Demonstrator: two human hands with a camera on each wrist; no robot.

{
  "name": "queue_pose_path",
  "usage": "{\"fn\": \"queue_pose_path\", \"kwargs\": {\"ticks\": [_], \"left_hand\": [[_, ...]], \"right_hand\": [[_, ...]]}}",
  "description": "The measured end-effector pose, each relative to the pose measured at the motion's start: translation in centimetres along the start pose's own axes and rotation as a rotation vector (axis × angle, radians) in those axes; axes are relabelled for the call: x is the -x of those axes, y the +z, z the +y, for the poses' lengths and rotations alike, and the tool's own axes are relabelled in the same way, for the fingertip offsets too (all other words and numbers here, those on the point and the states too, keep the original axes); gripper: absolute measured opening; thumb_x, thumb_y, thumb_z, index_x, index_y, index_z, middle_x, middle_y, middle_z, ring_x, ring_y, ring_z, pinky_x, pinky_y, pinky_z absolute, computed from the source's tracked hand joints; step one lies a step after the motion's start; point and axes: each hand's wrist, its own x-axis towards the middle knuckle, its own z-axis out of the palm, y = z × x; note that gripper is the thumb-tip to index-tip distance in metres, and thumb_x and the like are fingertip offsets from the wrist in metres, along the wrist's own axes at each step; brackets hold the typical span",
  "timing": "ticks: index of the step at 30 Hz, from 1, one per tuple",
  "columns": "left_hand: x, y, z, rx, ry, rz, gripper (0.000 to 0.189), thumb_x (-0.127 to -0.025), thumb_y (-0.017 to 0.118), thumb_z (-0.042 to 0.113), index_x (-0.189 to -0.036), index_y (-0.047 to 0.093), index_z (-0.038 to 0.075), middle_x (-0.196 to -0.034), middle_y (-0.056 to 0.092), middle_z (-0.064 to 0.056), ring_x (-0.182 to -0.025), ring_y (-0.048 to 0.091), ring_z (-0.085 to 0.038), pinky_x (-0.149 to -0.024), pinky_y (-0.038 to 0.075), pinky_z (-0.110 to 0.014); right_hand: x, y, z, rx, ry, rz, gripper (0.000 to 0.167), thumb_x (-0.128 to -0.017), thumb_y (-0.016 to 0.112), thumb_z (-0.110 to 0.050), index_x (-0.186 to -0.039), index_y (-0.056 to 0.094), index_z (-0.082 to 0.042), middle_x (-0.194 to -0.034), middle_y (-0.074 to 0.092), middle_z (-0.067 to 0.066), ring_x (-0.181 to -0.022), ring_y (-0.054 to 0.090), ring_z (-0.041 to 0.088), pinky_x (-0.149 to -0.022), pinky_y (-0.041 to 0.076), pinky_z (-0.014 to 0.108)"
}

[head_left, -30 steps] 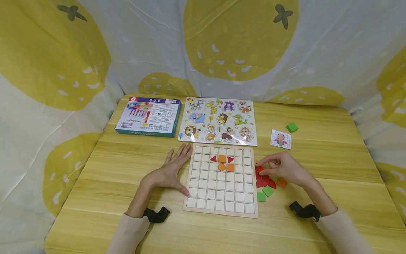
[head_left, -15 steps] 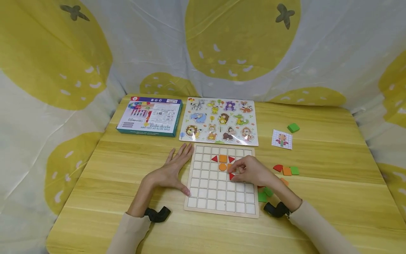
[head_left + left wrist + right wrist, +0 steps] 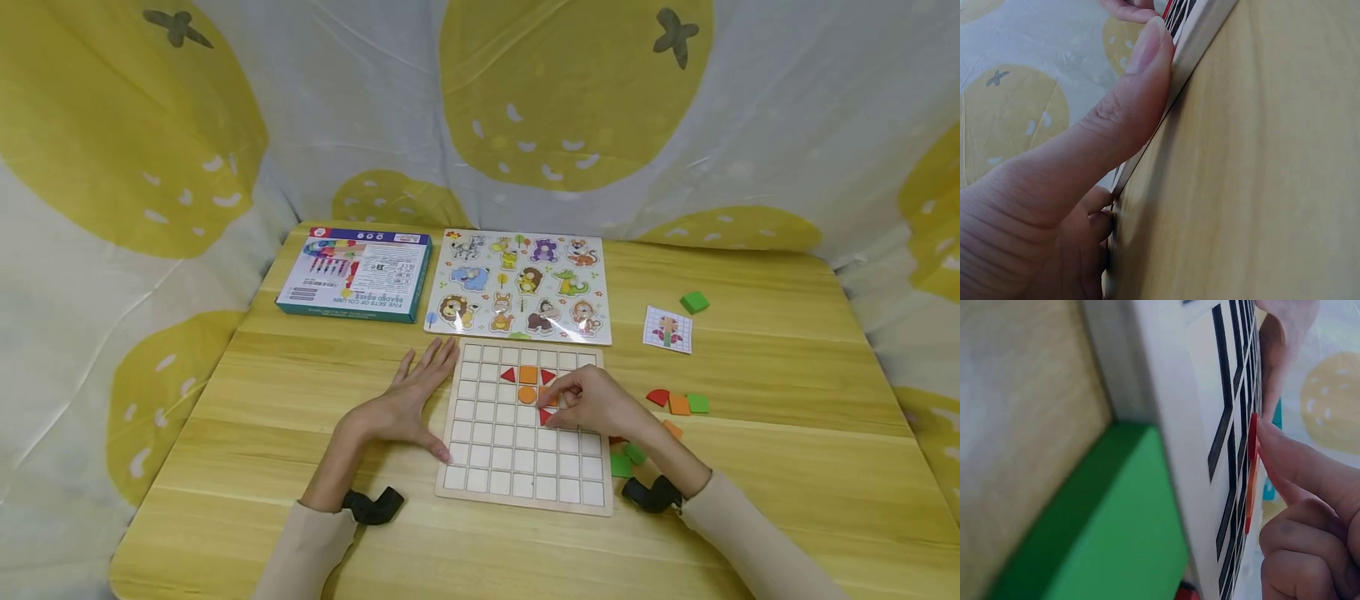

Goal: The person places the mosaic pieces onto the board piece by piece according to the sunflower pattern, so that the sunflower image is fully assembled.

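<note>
Red piece [image 3: 544, 417], partly hidden so its full shape cannot be told, is pinched between the thumb and forefinger of the right hand [image 3: 597, 404], the other fingers curled in behind. It is on the square-celled wooden board [image 3: 522, 458], just below an orange square that the fingers partly cover; whether it lies fully flat in a cell cannot be told. The left hand [image 3: 397, 410] has its fingers spread apart, thumb against the board's left edge and fingertips near its upper left corner. Also on the board, an orange square [image 3: 528, 375] sits between two red triangles [image 3: 548, 377], with an orange circle [image 3: 527, 395] directly beneath it. Just right of the board, partly behind the right forearm, are green squares [image 3: 621, 465] and a bit of red; farther right, a rounded red piece [image 3: 657, 398], an orange tile [image 3: 679, 405] and a green tile [image 3: 698, 403] lie in a row. Beyond them are a small pattern card [image 3: 667, 329] and a green block [image 3: 694, 302]. Above the board lies an animal puzzle [image 3: 517, 292], and left of that a flat box [image 3: 352, 275], all on a wooden table [image 3: 300, 375].
</note>
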Motion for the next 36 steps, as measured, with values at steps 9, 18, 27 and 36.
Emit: {"fn": "queue_pose_path", "kwargs": {"ticks": [9, 18, 27, 36], "left_hand": [[-0.1, 0.0, 0.0, 0.005, -0.004, 0.001, 0.156, -0.057, 0.097, 0.056, -0.167, -0.004, 0.011, -0.176, -0.013, -0.007, -0.162, -0.016, -0.031, -0.128, -0.014, -0.063], [0.0, -0.1, 0.1, 0.003, -0.008, 0.000, 0.157, -0.057, 0.097, 0.057, -0.167, -0.005, 0.012, -0.176, -0.013, -0.007, -0.162, -0.016, -0.031, -0.128, -0.014, -0.062], [-0.1, -0.1, -0.1, -0.010, -0.019, -0.011, 0.156, -0.057, 0.097, 0.058, -0.167, -0.005, 0.012, -0.175, -0.014, -0.006, -0.162, -0.017, -0.030, -0.128, -0.014, -0.061], [0.0, -0.2, 0.1, -0.006, -0.012, -0.009, 0.156, -0.058, 0.097, 0.057, -0.167, -0.005, 0.011, -0.175, -0.013, -0.007, -0.162, -0.016, -0.031, -0.128, -0.014, -0.062]], "right_hand": [[-0.3, -0.1, 0.1, -0.043, 0.015, -0.014, 0.013, -0.082, 0.087, -0.007, -0.095, 0.083, -0.008, -0.060, 0.049, -0.004, -0.054, 0.034, 0.008, -0.052, 0.028, 0.018], [-0.6, -0.2, 0.3, -0.054, 0.035, -0.026, 0.014, -0.082, 0.087, -0.008, -0.095, 0.083, -0.009, -0.066, 0.058, -0.002, -0.053, 0.031, 0.008, -0.052, 0.027, 0.019], [-0.8, -0.3, 0.1, -0.073, 0.034, -0.040, 0.015, -0.082, 0.086, -0.006, -0.096, 0.083, -0.008, -0.101, 0.079, 0.007, -0.053, 0.029, 0.009, -0.052, 0.025, 0.020], [0.9, -2.7, 0.3, -0.031, 0.063, 0.041, 0.022, -0.086, 0.085, -0.021, -0.107, 0.083, -0.016, -0.061, 0.032, -0.003, -0.060, 0.031, 0.013, -0.053, 0.024, 0.024]]}}
